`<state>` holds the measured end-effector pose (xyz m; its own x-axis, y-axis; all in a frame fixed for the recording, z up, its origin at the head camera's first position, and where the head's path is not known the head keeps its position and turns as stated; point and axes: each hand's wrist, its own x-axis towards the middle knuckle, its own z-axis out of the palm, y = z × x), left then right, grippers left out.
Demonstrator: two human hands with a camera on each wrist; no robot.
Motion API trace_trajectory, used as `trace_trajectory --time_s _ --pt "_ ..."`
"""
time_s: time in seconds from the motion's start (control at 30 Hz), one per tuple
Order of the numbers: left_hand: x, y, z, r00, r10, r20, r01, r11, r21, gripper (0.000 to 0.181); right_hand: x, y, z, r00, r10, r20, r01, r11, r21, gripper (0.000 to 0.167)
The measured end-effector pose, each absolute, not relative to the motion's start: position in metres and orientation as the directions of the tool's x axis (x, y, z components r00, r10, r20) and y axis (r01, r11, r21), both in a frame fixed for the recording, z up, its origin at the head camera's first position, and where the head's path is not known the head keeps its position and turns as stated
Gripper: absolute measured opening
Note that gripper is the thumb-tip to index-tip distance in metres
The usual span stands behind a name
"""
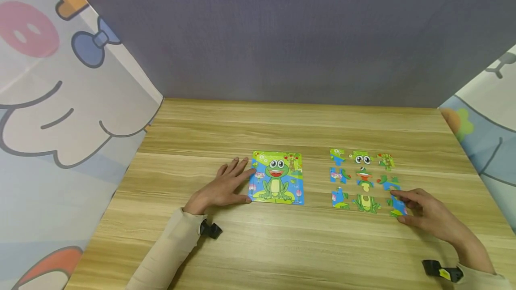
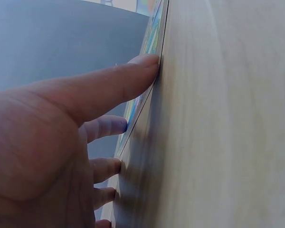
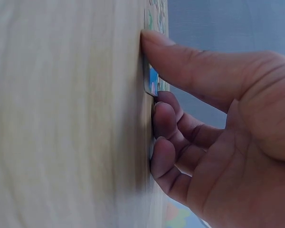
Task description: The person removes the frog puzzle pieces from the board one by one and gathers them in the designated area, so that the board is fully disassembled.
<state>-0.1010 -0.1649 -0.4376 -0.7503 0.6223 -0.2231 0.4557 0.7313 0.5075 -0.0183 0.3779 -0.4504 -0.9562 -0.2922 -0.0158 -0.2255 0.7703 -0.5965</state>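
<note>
A square frog picture board (image 1: 276,178) lies flat on the table, left of the loose pieces. My left hand (image 1: 221,189) rests at its left side, fingers spread, with thumb and index fingertip touching the edge. In the left wrist view the thumb (image 2: 118,88) lies along that edge. To the right, separate frog jigsaw pieces lie in three rows, among them the eyes piece (image 1: 362,159) and the feet piece (image 1: 366,203). My right hand (image 1: 429,214) holds the bottom-right corner jigsaw piece (image 1: 399,207) between thumb and curled fingers; in the right wrist view it lies flat on the table.
The wooden table (image 1: 282,249) meets a grey upright panel (image 1: 298,39) at the back. Cartoon-printed walls (image 1: 72,115) flank it on both sides. Black straps with small devices (image 1: 210,228) are on both wrists.
</note>
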Motion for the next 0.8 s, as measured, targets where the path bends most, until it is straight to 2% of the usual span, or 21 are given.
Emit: trace_trajectory --time_s 0.37,0.57,0.8 --pt "-0.101 -0.166 -0.437 -0.752 0.618 -0.232 0.443 0.733 0.516 0.088 -0.019 0.380 -0.452 -0.951 -0.305 0.043 -0.268 0.751 -0.604 0.066" --pt "-0.103 -0.170 -0.437 -0.754 0.624 -0.206 0.433 0.707 0.559 0.088 -0.021 0.384 -0.447 -0.951 -0.307 0.032 -0.255 0.724 -0.641 0.055" --pt "-0.106 -0.176 -0.430 -0.806 0.578 -0.128 0.399 0.689 0.605 0.081 -0.031 0.383 -0.437 -0.957 -0.287 0.040 -0.255 0.770 -0.585 0.054"
